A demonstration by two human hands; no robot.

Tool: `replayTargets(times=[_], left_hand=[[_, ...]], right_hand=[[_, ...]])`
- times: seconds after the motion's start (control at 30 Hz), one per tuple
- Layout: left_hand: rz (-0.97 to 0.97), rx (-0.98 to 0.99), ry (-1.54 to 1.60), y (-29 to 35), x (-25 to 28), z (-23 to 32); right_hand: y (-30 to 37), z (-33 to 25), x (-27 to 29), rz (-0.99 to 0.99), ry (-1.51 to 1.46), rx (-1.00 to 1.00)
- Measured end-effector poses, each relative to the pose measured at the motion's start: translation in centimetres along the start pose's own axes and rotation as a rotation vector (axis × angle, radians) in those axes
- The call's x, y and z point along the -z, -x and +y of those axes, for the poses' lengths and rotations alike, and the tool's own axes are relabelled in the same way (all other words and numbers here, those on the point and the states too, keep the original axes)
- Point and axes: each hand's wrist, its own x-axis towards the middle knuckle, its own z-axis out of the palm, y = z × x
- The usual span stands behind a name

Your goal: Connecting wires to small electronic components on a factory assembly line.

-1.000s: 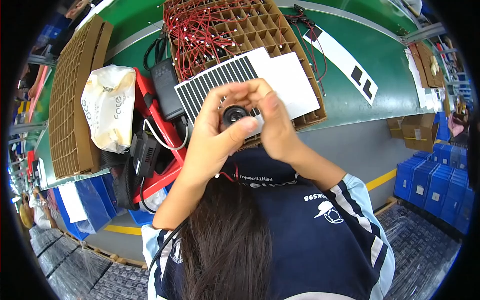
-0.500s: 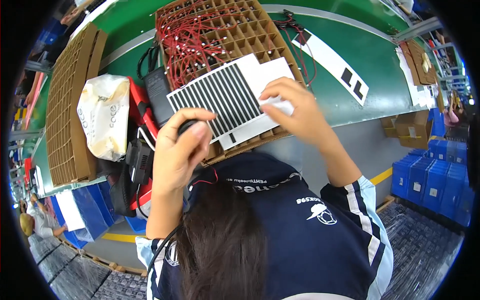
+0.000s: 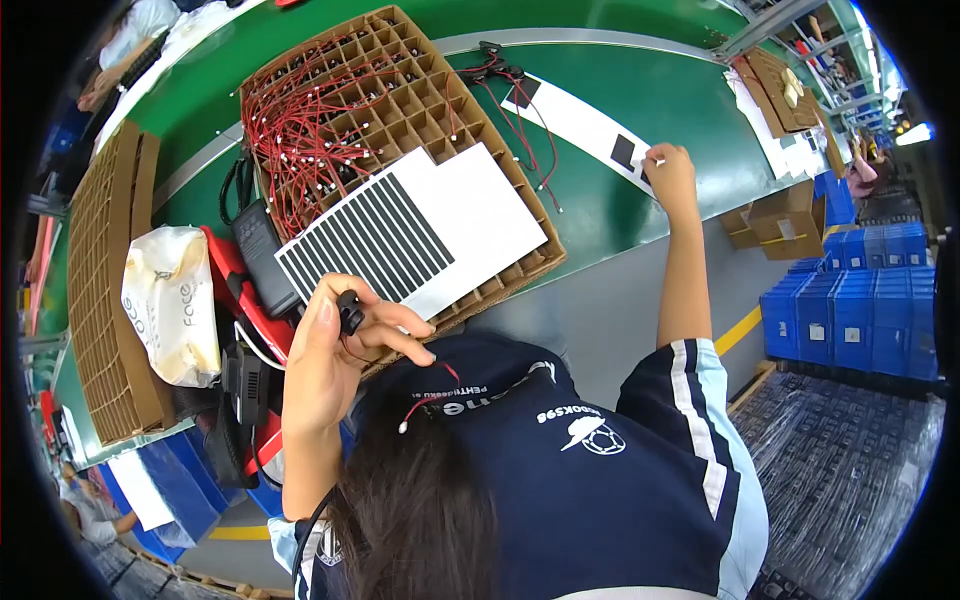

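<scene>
My left hand (image 3: 325,360) is raised in front of the cardboard tray, its thumb and forefinger pinching a small round black component (image 3: 349,312). Thin red wires (image 3: 428,402) with a white plug at the end hang from that part over my shirt. Its other fingers stretch to the right. Reaching far right, my right hand (image 3: 672,178) has its fingers closed at the near end of a white strip (image 3: 575,122) bearing black patches. What those fingertips hold, if anything, is hidden. A white sheet (image 3: 490,210) with rows of black bars (image 3: 375,240) lies on the tray.
The divided cardboard tray (image 3: 545,258) holds several black parts with tangled red wires (image 3: 300,130). Left of it are a black adapter (image 3: 265,255), a red item (image 3: 240,290) and a white bag (image 3: 175,305). Blue bins (image 3: 845,300) and cardboard boxes (image 3: 785,220) stand right.
My right hand has moved from the white sheet out to the white strip. My left hand has turned, showing the black component more fully. The view has shifted to the right.
</scene>
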Motion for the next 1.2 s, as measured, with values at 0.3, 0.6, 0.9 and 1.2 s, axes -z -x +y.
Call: replayTargets(times=[0.3, 0.6, 0.9, 1.2], left_hand=[[0.325, -0.078, -0.65, -0.1, 0.1, 0.5], [0.316, -0.046, -0.092, 0.6, 1.0, 0.7], [0.212, -0.067, 0.07, 1.0, 1.7, 2.4], [0.144, -0.149, 0.183, 0.7, 2.2, 1.7]], right_hand=[[1.7, 0.1, -2.6, 0.055, -0.118, 0.112], [2.1, 4.6, -3.0, -0.091, -0.304, 0.109], [1.3, 3.6, -3.4, -0.112, -0.305, 0.063], [2.4, 0.8, -3.4, 0.01, 0.146, 0.172]])
